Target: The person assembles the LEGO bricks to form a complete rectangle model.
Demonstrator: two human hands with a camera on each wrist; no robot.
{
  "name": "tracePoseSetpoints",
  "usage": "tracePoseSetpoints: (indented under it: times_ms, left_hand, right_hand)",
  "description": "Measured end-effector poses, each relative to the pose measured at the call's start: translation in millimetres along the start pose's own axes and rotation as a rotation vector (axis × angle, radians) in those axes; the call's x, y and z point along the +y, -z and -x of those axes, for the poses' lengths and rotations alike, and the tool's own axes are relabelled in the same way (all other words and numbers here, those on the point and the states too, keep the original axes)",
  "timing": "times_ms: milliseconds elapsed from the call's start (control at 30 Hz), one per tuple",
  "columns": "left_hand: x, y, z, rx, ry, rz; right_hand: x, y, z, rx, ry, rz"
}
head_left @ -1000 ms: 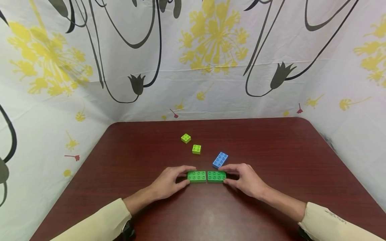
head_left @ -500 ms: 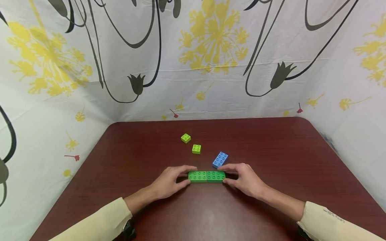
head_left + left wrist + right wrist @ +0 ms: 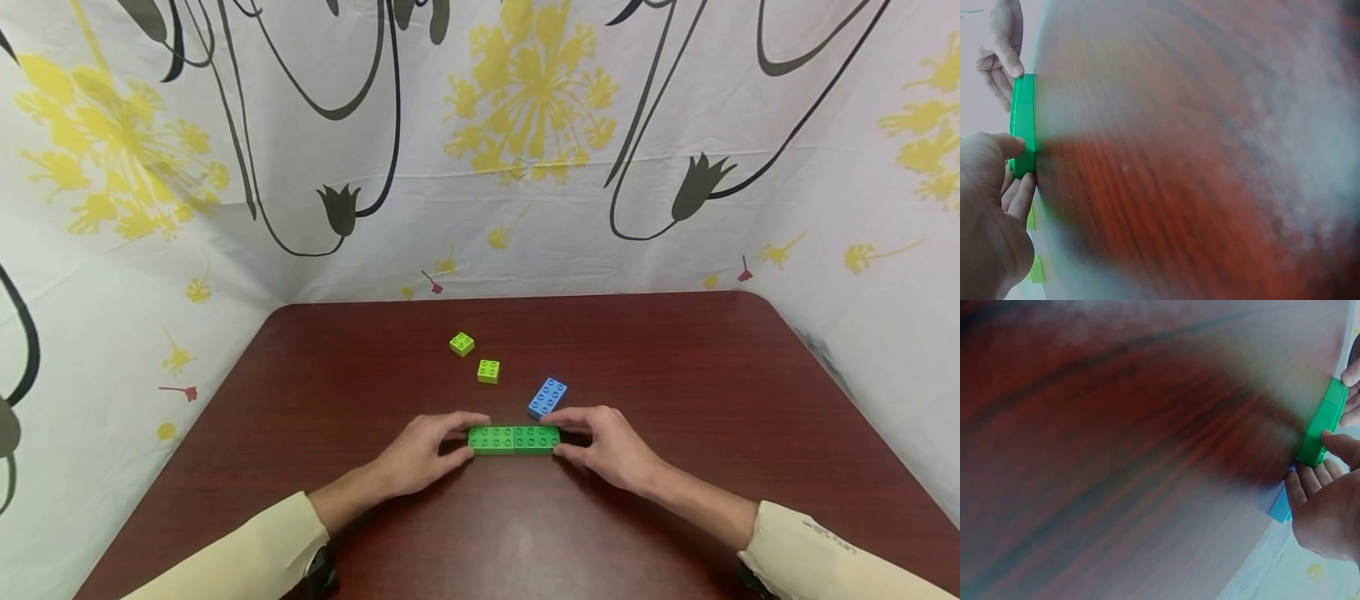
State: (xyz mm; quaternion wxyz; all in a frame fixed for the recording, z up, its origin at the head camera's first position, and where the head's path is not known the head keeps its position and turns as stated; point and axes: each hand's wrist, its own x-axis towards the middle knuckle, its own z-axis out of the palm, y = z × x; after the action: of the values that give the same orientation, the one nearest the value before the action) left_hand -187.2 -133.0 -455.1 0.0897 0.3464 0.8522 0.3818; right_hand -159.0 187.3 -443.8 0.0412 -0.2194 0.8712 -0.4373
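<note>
The worktop (image 3: pixel 480 533) is cut off below. The left hand (image 3: pixel 414 454) pinches one green eight-stud brick (image 3: pixel 491 442), the right hand (image 3: pixel 618 450) its green twin (image 3: pixel 537 442); they meet end to end, outer ends partly covered. The right hand partly hides a blue eight-stud brick (image 3: pixel 547 397) in the right wrist view. Two lime four-stud bricks (image 3: pixel 488 372) lie farther back.

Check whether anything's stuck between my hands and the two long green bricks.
Nothing visible: the left hand holds the left green brick, the right hand the right green brick. The blue brick lies just beyond, near the right hand, but not in between.
</note>
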Motion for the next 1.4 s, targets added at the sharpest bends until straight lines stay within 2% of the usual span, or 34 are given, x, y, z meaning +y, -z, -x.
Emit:
tracePoseSetpoints:
  times_ms: [767, 1067, 1400]
  left_hand:
    - [-0.1, -1.2, -0.8, 0.005, 0.001, -0.012]
    - [0.6, -0.1, -1.1, 0.009, -0.004, -0.028]
    - [0.6, 0.4, -0.1, 0.010, 0.002, -0.043]
  right_hand:
    - [0.8, 0.5, -0.3, -0.005, -0.013, -0.006]
    - [1.9, 4.2, -0.7, 0.002, 0.020, -0.023]
    - [3.4, 7.3, 0.9, 0.014, 0.019, -0.034]
